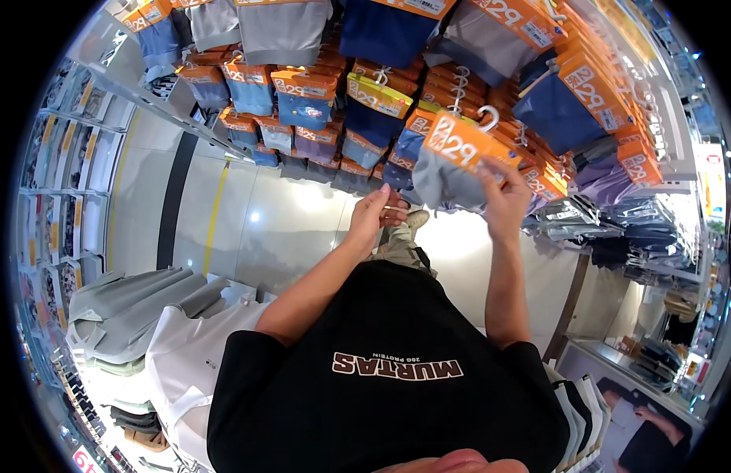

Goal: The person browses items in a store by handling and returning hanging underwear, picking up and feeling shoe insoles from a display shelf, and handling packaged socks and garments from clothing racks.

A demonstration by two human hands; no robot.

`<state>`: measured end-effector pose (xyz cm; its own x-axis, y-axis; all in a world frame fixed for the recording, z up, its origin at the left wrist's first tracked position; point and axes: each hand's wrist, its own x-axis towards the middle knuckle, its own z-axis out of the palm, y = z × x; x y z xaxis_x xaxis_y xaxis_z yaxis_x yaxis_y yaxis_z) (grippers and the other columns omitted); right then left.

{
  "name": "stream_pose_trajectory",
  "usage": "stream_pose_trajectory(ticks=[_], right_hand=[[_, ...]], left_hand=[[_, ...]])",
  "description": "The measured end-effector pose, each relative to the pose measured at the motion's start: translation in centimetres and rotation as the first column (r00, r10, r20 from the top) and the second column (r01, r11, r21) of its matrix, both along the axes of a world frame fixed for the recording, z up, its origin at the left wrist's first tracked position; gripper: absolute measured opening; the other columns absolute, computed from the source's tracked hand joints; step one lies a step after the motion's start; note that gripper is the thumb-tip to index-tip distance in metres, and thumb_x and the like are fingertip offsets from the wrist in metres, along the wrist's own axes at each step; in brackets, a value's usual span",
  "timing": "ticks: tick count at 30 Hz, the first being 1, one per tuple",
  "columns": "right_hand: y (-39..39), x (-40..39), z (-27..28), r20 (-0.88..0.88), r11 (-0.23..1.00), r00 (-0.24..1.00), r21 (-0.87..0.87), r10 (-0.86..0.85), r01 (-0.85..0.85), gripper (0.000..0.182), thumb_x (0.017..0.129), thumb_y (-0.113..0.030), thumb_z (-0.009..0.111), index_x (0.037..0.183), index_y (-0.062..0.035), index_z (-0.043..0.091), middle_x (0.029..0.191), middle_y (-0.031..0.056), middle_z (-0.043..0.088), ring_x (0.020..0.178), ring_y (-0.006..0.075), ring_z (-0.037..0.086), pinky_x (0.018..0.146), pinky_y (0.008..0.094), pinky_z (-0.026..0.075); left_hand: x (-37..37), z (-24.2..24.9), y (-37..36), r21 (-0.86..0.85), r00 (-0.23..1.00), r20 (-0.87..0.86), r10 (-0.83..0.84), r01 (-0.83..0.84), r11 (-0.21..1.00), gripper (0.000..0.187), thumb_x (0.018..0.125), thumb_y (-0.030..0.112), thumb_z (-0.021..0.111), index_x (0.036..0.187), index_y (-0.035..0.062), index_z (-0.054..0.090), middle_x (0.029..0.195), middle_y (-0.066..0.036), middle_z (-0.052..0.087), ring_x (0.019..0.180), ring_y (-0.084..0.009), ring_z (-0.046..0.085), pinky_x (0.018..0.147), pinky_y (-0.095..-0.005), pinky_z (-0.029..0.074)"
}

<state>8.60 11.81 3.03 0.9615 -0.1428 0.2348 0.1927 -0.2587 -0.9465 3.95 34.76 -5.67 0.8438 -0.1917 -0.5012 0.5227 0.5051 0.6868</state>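
Note:
My right hand [503, 193] pinches the lower right edge of an orange header card that tops a pack of grey underwear [448, 180]. A white plastic hook [488, 118] sticks up from the card, which is printed with a large 29. The grey fabric hangs below the card, just in front of the rack. To its left, my left hand [377, 214] is raised over the floor with fingers loosely curled and apart from the thumb; I see nothing in it. It is nearest to the grey fabric, without touching it.
A rack of similar orange-carded packs [306, 98] fills the far side. White and grey garments [196, 339] hang close at my left. More hanging clothes [649, 236] are at the right. Shelves [70, 173] line the far left, beyond a tiled floor [255, 205].

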Motion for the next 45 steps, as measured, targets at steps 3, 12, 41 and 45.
stream_pose_trajectory(ticks=[3,12,41,45], right_hand=[[-0.7,2.8,3.0,0.132,0.994,0.989,0.101,-0.059,0.046,0.014,0.088,0.0,0.068,0.102,0.004,0.069,0.101,0.007,0.067,0.095,0.0118,0.06,0.086,0.0232,0.046],[-1.2,9.6,11.0,0.503,0.993,0.859,0.107,-0.095,0.047,0.011,0.086,0.007,0.067,0.096,0.0036,0.07,0.091,0.0061,0.069,0.087,0.0097,0.061,0.081,0.0212,0.048],[7.3,14.0,-1.3,0.09,0.894,0.922,-0.296,0.377,-0.337,0.038,0.097,-0.013,0.059,0.13,0.0046,0.055,0.122,0.015,0.064,0.113,0.0229,0.061,0.099,0.0309,0.046],[5.1,20.2,-1.4,-0.303,0.843,0.936,-0.445,0.178,-0.304,0.042,0.097,-0.029,0.055,0.128,-0.0001,0.056,0.11,0.0168,0.068,0.104,0.0254,0.064,0.088,0.0356,0.049]], left_hand=[[-0.3,-0.3,0.1,0.019,1.0,-0.01,0.01,-0.009,1.0,0.038,0.1,0.04,0.053,0.101,0.0031,0.062,0.092,-0.008,0.068,0.074,-0.0139,0.065,0.07,-0.0274,0.052],[-2.0,-2.6,-0.4,0.046,0.998,0.01,-0.067,0.067,0.997,0.025,0.098,0.028,0.059,0.103,0.0039,0.063,0.09,-0.004,0.066,0.073,-0.0108,0.063,0.067,-0.025,0.051],[-3.0,-4.6,-2.4,0.131,0.995,0.076,-0.062,0.052,0.99,0.022,0.096,0.023,0.062,0.101,0.0013,0.064,0.088,-0.005,0.066,0.071,-0.0112,0.061,0.065,-0.0257,0.049],[-3.9,-3.4,-1.1,0.155,0.999,0.032,-0.017,0.011,0.988,0.022,0.097,0.022,0.06,0.103,0.0012,0.064,0.09,-0.005,0.066,0.077,-0.0121,0.063,0.07,-0.0268,0.051]])
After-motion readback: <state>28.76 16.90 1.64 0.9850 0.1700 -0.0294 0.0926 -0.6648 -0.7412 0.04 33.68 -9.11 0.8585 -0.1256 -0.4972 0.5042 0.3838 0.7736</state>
